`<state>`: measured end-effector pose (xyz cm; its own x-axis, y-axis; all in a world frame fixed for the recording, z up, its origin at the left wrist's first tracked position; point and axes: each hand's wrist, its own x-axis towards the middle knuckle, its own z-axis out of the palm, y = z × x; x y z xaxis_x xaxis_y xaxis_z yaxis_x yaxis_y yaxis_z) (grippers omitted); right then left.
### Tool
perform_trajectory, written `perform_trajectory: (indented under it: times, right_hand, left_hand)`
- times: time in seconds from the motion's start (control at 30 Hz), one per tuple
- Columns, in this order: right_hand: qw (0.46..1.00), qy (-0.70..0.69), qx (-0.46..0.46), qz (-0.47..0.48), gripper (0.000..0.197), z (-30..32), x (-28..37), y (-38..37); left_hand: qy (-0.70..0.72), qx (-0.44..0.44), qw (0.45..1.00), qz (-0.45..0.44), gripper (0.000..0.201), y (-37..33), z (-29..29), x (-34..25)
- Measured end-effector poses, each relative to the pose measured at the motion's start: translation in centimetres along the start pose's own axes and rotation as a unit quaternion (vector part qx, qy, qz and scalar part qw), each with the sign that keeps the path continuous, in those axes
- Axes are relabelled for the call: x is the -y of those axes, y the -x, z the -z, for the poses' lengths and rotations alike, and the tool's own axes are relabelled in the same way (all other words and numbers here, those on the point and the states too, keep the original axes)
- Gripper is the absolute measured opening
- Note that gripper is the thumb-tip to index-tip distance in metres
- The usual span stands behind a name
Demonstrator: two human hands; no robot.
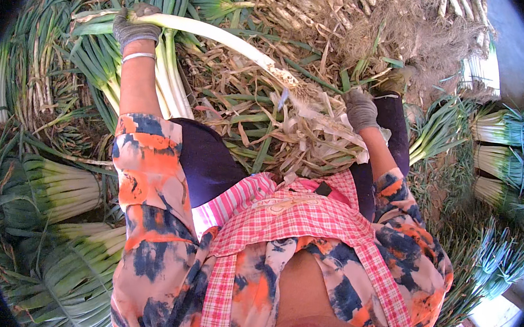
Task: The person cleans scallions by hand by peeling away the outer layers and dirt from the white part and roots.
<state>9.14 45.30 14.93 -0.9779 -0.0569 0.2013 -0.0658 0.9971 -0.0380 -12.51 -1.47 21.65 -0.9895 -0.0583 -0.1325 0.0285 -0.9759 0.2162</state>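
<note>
My left hand [135, 30], in a grey glove, is closed around the green end of a long green onion [214, 31]. Its white shaft slants down to the right and ends in a dirty, rooty tip [291, 80]. My right hand [361, 110], gloved too, is curled to the right of that tip, above a heap of dry peeled leaves [301, 139]. Whatever its fingers hold is hidden. Pale, blurred skin strands lie between the tip and this hand. Beneath my left hand, several white-stemmed green onions [172, 81] lie side by side.
Unpeeled green onions with roots [362, 10] are piled at the far side. Bundles of cleaned ones stand at the left [63, 190] and at the right [493, 159]. My knees [203, 155] flank the leaf heap. A pale blue surface [520, 61] lies at the far right.
</note>
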Motion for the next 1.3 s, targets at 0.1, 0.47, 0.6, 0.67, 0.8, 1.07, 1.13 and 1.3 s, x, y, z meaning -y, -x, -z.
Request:
perform_trajectory:
  times: [0.1,0.47,0.6,0.67,0.8,1.07,1.13,1.3]
  right_hand:
    - [0.985,-0.16,-0.036,-0.06,0.016,2.6,2.0,-0.8]
    - [0.89,-0.451,-0.058,0.036,0.035,7.1,17.9,-8.0]
    - [0.888,-0.448,-0.101,0.038,0.031,6.6,17.9,-7.0]
    - [0.884,-0.445,-0.138,0.031,0.03,7.2,18.3,-6.5]
    - [0.888,-0.433,-0.146,0.049,0.029,6.8,18.1,-5.7]
    - [0.735,-0.676,0.026,0.05,0.043,8.6,17.8,-10.1]
    - [0.831,-0.527,-0.095,0.149,0.044,11.1,19.0,-12.1]
    - [0.888,-0.364,-0.171,0.224,0.043,12.5,20.4,-15.7]
  left_hand:
    - [-0.003,0.047,0.999,-0.004,0.03,1.2,-0.3,0.4]
    - [0.044,0.189,0.979,0.056,0.032,5.1,-6.6,5.9]
    - [-0.103,0.13,0.986,0.024,0.038,5.6,-7.5,6.1]
    - [-0.203,0.075,0.976,-0.026,0.039,5.3,-7.2,5.6]
    - [-0.163,0.163,0.973,0.026,0.031,5.1,-6.7,4.6]
    - [-0.207,0.1,0.972,0.053,0.019,6.1,-7.8,7.8]
    - [-0.233,0.121,0.962,0.082,0.02,6.6,-7.9,8.7]
    - [-0.22,0.123,0.961,0.11,0.027,7.3,-8.4,11.0]
